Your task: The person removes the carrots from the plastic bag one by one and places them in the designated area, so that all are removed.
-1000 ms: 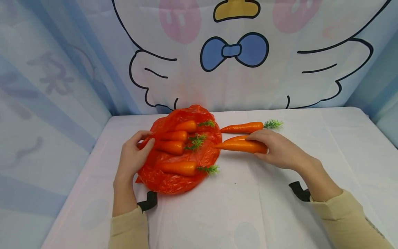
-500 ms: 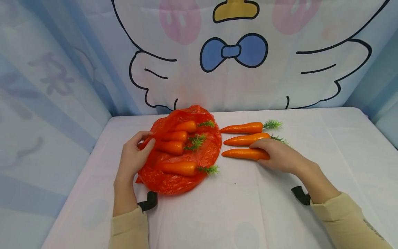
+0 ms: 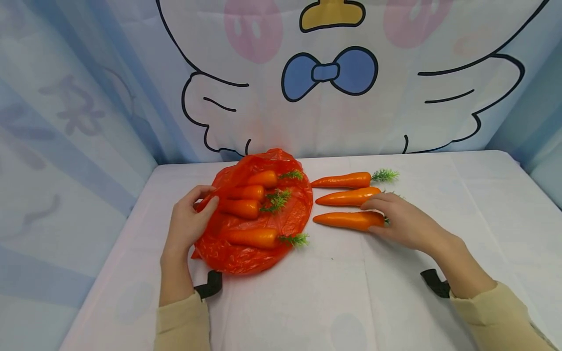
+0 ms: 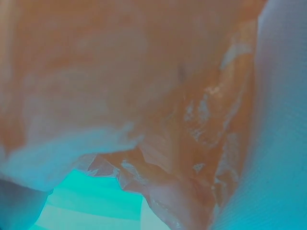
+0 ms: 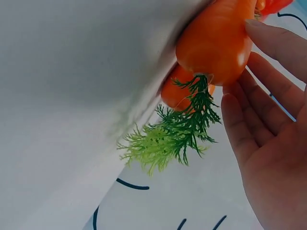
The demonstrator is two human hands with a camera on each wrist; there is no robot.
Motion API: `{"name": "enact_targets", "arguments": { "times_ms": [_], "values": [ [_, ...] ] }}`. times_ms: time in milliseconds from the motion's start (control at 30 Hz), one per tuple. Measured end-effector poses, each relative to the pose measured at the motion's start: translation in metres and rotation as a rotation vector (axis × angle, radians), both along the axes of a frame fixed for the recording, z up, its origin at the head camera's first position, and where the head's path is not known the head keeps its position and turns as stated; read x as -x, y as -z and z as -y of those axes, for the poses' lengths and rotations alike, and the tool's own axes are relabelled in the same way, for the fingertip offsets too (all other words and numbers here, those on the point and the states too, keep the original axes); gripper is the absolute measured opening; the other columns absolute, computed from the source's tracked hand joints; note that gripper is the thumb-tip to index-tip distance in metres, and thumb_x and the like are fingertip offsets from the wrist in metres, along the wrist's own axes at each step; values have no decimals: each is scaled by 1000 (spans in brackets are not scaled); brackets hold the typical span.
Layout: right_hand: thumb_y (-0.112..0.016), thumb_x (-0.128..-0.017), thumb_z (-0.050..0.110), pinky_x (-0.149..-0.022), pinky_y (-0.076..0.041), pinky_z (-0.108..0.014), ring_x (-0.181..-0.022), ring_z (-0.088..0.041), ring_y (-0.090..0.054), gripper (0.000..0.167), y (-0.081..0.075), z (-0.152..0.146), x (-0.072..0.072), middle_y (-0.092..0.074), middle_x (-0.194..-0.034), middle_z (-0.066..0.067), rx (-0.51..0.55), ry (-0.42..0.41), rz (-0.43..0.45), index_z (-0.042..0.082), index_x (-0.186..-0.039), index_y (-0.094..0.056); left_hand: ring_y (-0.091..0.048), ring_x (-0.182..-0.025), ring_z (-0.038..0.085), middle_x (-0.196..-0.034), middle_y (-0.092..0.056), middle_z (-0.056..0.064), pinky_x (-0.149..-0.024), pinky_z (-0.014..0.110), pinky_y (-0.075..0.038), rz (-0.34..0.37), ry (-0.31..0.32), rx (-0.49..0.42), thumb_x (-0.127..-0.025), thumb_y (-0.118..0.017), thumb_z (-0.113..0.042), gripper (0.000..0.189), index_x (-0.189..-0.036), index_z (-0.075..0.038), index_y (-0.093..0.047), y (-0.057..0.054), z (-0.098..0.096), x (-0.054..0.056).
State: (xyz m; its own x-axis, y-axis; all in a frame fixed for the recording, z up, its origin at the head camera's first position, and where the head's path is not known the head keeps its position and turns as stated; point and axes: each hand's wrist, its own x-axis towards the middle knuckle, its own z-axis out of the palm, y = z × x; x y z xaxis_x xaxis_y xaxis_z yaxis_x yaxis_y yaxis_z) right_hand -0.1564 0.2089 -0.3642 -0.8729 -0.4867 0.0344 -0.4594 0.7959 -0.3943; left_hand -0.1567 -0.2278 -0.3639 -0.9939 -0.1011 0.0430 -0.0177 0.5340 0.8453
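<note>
A red plastic bag lies on the table with several toy carrots on or in it, their green tops facing right. My left hand holds the bag's left edge between thumb and fingers; blurred film fills the left wrist view. Right of the bag, three carrots lie side by side, tips pointing left. Over the thick end of the nearest carrot is my right hand, its fingers loosely extended. In the right wrist view, the thumb touches this carrot and the fingers lie along its other side.
The middle carrot and the far carrot lie just beyond the right hand. A white cloth covers the table. Behind it hangs a printed curtain with a blue bow tie.
My right hand set its carrot down in front of the other two, then loosened its fingers and slid slightly right and nearer. The left hand stayed at the bag.
</note>
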Motion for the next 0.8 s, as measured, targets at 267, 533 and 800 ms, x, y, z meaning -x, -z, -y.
{"name": "enact_targets", "arguments": {
  "times_ms": [267,533,800],
  "values": [
    [-83,-80,3,-94,-50,-55,-109,-36,-58,36,6,-2,-3,-64,-115,-12,-7,-24,-105,5,-113,-70,-52,-121,32,-133,-58,13,-98,50,-51,-6,5,10,-102,-59,-25,34,-133,-13,-59,1,0,0],
    [-82,-81,1,-98,-48,-57,-113,-39,-56,37,7,4,5,-63,-116,-18,-34,-7,-125,0,-114,-68,-52,-121,32,-133,-58,13,-98,50,-51,-5,8,7,-102,-59,-25,34,-134,-12,-59,3,1,0],
    [-80,-82,0,-101,-44,-60,-119,-43,-54,38,8,7,9,-61,-122,-23,-33,16,-130,-3,-118,-67,-52,-122,32,-134,-58,12,-97,50,-51,-3,5,3,-102,-59,-25,34,-133,-12,-59,2,1,1]
  ]
}}
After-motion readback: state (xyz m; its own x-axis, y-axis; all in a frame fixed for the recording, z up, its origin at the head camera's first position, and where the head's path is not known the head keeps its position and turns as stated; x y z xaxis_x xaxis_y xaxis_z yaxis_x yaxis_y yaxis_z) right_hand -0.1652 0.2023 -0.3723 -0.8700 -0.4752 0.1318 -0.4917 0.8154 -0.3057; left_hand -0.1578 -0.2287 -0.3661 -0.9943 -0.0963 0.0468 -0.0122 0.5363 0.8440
